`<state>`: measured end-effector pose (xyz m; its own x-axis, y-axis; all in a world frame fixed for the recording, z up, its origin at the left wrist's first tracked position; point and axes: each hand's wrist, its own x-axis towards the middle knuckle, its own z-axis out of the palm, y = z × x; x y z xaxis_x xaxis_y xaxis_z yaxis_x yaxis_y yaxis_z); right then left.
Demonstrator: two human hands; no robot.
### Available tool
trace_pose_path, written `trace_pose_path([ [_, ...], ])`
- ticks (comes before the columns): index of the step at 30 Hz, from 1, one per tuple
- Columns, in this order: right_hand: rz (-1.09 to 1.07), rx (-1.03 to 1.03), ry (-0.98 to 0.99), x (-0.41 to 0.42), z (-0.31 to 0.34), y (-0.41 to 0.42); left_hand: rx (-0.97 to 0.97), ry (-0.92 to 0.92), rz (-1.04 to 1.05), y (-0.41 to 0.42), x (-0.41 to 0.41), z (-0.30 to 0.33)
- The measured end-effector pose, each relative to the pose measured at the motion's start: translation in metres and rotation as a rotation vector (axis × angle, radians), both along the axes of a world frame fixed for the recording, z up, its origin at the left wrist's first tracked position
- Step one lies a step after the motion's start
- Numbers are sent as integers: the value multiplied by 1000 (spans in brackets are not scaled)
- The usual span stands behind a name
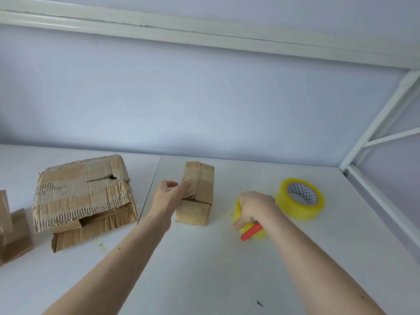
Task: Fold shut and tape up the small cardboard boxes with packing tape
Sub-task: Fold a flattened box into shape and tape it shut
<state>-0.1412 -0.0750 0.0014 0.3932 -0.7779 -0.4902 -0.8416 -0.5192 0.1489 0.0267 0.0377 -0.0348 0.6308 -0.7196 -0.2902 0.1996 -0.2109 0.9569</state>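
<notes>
A small brown box (pixel 197 194) stands on the white worktop (pixel 204 269), near the middle and close to the wall (pixel 204 98). Shiny tape runs over its top and down its near side. The left hand (pixel 167 196) reaches up to the box from the left. Its fingers (pixel 185 186) lie mostly straight and spread, and they press flat on the taped left side of the box, while the thumb sticks up away from the box. This grip is spread, not pinching. To the right of the box, a little way off, the right hand (pixel 254 209) is curled over a yellow roll of tape (pixel 242 212) that lies on the worktop. A red handle (pixel 251 232) pokes out from under this hand, and the fingers are wrapped round it too. This grip is closed round the roll and the handle. A second yellow roll of tape (pixel 300 198) sits just beside that hand, further right and touching nothing else. On the left, well apart from the small box, lies a big torn box (pixel 84 196) with a loose flap open at the front. More small brown boxes (pixel 13 233) sit at the left edge. A white metal frame (pixel 381 114) stands at the right.
</notes>
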Motion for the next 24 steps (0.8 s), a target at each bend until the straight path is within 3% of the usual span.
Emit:
trace_pose_path([
  [5,-48,-70,-108,-5,5,-1,22,-79,9,3,-10,-1],
  [10,-191,-44,-367,-18,23,-18,49,-184,-81,-3,9,5],
  [14,-434,26,-760,-29,37,-30,64,-462,-67,-11,21,12],
  [17,-548,20,-952,-34,41,-33,248,-707,-112,-10,2,13],
  [20,-535,-21,-932,-34,43,-30,224,-667,-220,-9,-3,7],
  [24,-384,-111,-525,-31,38,-12,26,-342,-319,-12,19,14],
])
